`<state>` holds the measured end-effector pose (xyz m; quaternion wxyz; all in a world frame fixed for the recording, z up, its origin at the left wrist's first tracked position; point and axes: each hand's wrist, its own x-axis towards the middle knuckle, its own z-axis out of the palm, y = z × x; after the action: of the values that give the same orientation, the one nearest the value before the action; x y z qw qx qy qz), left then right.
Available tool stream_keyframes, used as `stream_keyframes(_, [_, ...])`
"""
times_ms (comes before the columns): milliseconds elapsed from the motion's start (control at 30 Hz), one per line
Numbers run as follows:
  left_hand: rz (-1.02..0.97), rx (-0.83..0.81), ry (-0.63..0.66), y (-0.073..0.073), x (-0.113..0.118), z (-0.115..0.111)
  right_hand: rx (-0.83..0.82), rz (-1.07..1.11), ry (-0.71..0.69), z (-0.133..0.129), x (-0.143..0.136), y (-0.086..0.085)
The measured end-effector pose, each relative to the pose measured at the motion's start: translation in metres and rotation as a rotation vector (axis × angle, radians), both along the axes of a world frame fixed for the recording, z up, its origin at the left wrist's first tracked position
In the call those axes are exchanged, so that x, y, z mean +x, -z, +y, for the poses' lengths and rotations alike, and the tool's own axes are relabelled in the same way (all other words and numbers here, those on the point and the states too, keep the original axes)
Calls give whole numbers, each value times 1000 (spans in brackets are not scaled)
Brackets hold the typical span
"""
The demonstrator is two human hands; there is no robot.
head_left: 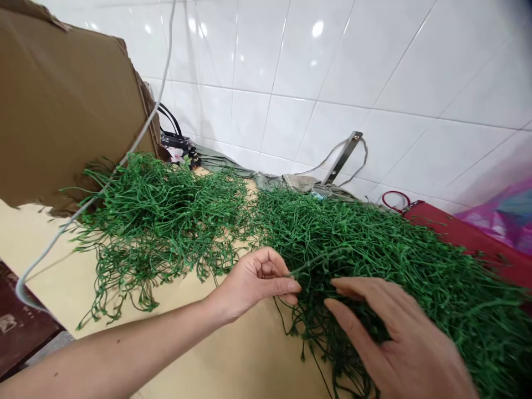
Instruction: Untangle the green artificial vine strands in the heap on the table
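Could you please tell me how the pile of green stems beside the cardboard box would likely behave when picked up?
The pile of green stems would probably droop, since many thin strands curve at its edge. It looks light for its size, being loose and full of gaps. Strands may snag, as their forked tips overlap.

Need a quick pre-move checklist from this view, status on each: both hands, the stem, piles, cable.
1. Left hand pinching the green stem: ok.
2. Right hand open, thumb and fingers apart: ok; it is over the near edge of the right pile.
3. Stem's far end free of the right pile: cannot tell, it blends into the greenery.
4. Right pile fully separate from the left pile: not ok, loose strands lie between them.
5. White cable away from both hands: ok, though it crosses in front of the left pile.
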<state>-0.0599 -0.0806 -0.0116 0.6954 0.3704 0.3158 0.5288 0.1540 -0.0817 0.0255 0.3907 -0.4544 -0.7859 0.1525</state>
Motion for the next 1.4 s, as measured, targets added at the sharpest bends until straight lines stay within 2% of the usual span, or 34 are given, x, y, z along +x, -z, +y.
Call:
stream_keyframes(33, [10,1,29,0,2,-1,8,-7,-48,-3,-11,-1])
stream_keyframes(100, [48,14,81,1,4,-4,-86,11,-142,-6,-25,0])
stream_keyframes(167, [156,78,64,1,4,-7,-216,69,-152,-5,-28,3])
stream_keyframes(233, [365,206,-2,-2,1,-10,-282,154,-67,-2,-23,5])
stream_keyframes(333, [691,403,-56,-7,-6,-12,-286,321,66,4,-13,5])
stream_keyframes(400, [788,461,-54,-10,-9,-13,-288,450,91,6,-10,4])
stream_keyframes(467, [760,450,-56,-11,-10,-12,-323,537,83,7,-11,4])
stream_keyframes(533, [635,375,-59,-11,-9,-11,-376,546,64,8,-12,6])
stream_keyframes(667, [396,242,-47,-13,-6,-9,-476,411,-40,7,-17,9])
stream_keyframes(800, [350,227,2,-14,-5,-10,-513,344,-125,7,-24,8])
stream_keyframes(1067, [532,279,40,-9,-1,-12,-503,425,-143,9,-34,16])
stream_keyframes(1267, [928,616,-133,-12,-7,-12,-446,449,-53,9,-21,16])
stream_keyframes(1333, [997,662,-168,-14,-10,-13,-416,487,-10,10,-18,10])
stream_keyframes(1400, [1007,618,-159,-15,-11,-15,-380,570,35,12,-17,2])
